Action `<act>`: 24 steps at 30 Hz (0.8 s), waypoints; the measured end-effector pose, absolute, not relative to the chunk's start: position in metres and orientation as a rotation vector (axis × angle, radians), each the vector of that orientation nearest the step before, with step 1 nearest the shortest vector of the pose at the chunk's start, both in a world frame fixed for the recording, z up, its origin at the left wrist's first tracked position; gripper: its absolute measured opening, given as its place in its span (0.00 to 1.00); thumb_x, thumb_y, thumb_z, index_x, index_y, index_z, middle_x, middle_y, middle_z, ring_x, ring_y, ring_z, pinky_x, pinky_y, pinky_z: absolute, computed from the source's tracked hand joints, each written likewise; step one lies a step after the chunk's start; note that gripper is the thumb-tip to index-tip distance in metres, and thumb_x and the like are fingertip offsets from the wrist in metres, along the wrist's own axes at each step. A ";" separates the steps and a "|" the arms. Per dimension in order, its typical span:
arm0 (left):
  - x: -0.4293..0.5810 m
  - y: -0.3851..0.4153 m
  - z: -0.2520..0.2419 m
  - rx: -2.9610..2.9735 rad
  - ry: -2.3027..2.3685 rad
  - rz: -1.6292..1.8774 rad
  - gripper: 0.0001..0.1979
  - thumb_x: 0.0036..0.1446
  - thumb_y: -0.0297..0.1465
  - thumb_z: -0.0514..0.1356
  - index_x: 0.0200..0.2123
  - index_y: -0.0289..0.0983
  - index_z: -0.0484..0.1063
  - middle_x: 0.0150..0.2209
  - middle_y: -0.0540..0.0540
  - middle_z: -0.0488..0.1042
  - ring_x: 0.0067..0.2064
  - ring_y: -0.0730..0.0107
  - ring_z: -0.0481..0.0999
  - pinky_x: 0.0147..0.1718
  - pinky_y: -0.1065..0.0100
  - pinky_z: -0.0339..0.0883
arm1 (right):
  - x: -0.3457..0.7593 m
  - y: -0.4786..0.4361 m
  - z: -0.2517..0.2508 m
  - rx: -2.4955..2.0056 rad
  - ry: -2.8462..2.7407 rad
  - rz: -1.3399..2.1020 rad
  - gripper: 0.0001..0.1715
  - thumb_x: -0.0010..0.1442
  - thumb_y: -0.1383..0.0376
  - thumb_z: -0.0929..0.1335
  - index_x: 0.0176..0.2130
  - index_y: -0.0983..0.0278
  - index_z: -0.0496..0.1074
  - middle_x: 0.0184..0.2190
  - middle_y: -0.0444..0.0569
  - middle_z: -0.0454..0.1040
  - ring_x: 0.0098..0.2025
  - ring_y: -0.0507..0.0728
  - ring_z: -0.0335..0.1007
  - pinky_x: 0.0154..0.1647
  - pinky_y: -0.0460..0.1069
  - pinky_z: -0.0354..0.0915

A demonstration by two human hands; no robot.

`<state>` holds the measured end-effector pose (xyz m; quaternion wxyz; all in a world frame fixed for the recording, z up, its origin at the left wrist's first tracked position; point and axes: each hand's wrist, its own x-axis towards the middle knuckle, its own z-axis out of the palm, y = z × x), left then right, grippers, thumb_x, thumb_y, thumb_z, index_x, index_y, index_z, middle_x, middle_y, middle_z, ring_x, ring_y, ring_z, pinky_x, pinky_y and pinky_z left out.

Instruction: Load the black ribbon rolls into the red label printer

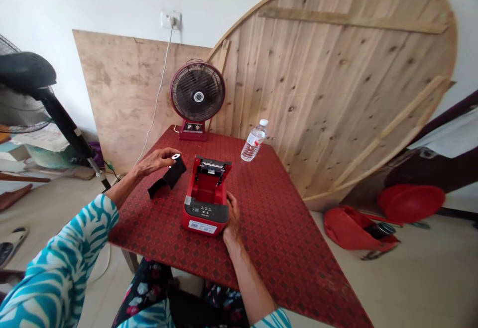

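A red and black label printer (206, 213) stands on the table with its lid tipped up at the back and its paper bay exposed. My right hand (232, 217) is wrapped around the printer's right side, most of its fingers hidden behind the casing. To the printer's left, my left hand (160, 161) grips the end of a small paper roll (178, 167), black outside with a white core. A loose dark strip trails from this roll towards the left, down to the tabletop.
A red patterned cloth covers the table (276, 228). At its back stand a dark red fan (197, 94) and a clear water bottle (254, 141). Round wooden boards (336, 79) lean on the wall. A red bag (354, 231) lies on the floor at right.
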<state>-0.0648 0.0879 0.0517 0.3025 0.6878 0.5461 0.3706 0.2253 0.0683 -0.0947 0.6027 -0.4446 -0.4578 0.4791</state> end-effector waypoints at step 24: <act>0.059 0.062 0.074 2.490 1.528 0.339 0.14 0.53 0.34 0.65 0.44 0.44 0.77 0.43 0.45 0.80 0.46 0.57 0.77 0.44 0.65 0.67 | 0.214 0.071 -0.083 -0.925 -1.042 1.090 0.21 0.56 0.54 0.65 0.46 0.58 0.75 0.46 0.47 0.77 0.51 0.59 0.69 0.55 0.55 0.61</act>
